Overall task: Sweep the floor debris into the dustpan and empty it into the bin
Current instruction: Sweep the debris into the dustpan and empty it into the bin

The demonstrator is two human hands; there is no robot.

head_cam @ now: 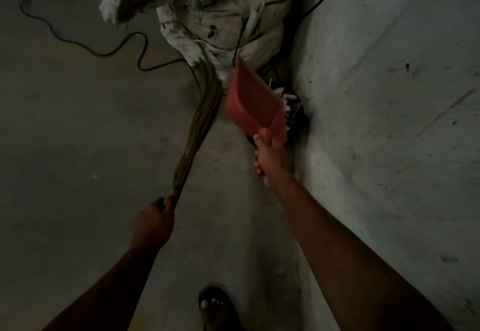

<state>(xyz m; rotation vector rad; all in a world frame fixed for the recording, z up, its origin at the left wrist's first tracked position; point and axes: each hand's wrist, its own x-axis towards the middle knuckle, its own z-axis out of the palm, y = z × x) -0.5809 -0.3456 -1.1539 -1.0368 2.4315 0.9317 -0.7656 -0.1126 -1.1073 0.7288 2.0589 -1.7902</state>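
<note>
My right hand [268,157] grips the handle of a red dustpan [253,103], held in the air and tilted with its mouth pointing away, above a dark bin [293,112] that holds crumpled white scraps beside the wall. My left hand [155,222] holds the bound end of a stick broom [200,112]. Its long bristles stretch forward, their tips resting against a dirty white sack [220,24]. Whether anything lies inside the dustpan cannot be seen from here.
A pale concrete wall [389,96] runs along the right. Black cables [85,47] snake over the grey floor [78,135] at the left and behind the sack. My sandalled foot [217,307] stands at the bottom centre.
</note>
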